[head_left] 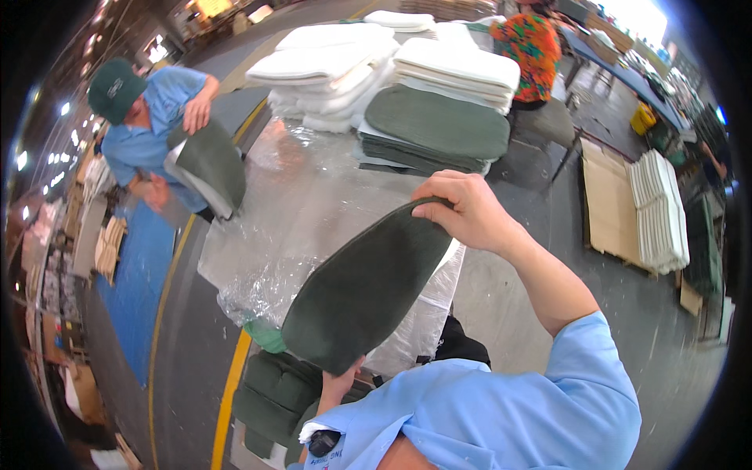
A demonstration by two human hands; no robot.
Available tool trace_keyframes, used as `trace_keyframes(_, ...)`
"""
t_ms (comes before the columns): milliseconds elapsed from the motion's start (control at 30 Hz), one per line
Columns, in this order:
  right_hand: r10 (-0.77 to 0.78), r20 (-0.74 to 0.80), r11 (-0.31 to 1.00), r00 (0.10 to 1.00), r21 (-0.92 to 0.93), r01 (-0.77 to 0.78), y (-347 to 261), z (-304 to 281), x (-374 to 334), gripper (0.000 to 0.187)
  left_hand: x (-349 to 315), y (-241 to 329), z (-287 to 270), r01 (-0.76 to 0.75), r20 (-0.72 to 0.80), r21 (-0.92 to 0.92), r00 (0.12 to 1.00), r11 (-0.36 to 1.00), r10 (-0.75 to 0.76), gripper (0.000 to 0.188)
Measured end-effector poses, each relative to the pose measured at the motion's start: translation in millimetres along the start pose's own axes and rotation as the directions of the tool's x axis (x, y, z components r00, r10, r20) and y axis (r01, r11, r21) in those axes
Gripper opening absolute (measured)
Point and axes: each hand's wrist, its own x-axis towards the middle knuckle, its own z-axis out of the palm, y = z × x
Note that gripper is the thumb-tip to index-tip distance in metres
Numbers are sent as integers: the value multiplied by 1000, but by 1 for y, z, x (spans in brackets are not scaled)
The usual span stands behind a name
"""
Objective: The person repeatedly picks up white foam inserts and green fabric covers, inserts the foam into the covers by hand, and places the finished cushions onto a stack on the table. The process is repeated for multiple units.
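A dark green oblong fabric pad with rounded ends (368, 290) slants up in front of me, over a plastic-covered table. My right hand (464, 210) pinches its upper right end, thumb on the near face and fingers bent over the edge. Below, my left hand (338, 385) grips the pad's lower end; most of its fingers are hidden behind the pad. A strip of white shows along the pad's right edge. Beyond it on the table lies a stack of similar dark green pads (439, 121).
Clear plastic film covers the table (266, 211). White folded textiles (329, 59) are piled at its far side. Folded dark green pieces (274, 395) lie low at my left. A co-worker (157, 117) at the left holds another green pad. Someone in a patterned top (529, 51) is at far right.
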Motion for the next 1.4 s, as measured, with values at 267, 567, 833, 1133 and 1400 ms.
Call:
trace_keyframes(267,25,116,979,993,197,-47,8,40,-70,20,-21,9,-80,104,100,597,974,795,-202,31)
trace_keyframes(567,-39,-35,977,999,211,45,5,44,-85,18,46,40,-144,148,31,593,978,791,-206,38)
trace_keyframes(833,-17,-211,992,977,122,44,15,65,-104,16,48,211,-63,-239,258,354,954,904,151,42)
trace_keyframes(1133,92,-696,961,712,250,121,6,57,-135,16,16,275,55,-587,591,277,728,761,347,22)
trace_keyframes(1400,717,27,205,697,947,-247,16,140,-247,21,15,264,37,-586,689,-16,581,810,433,27)
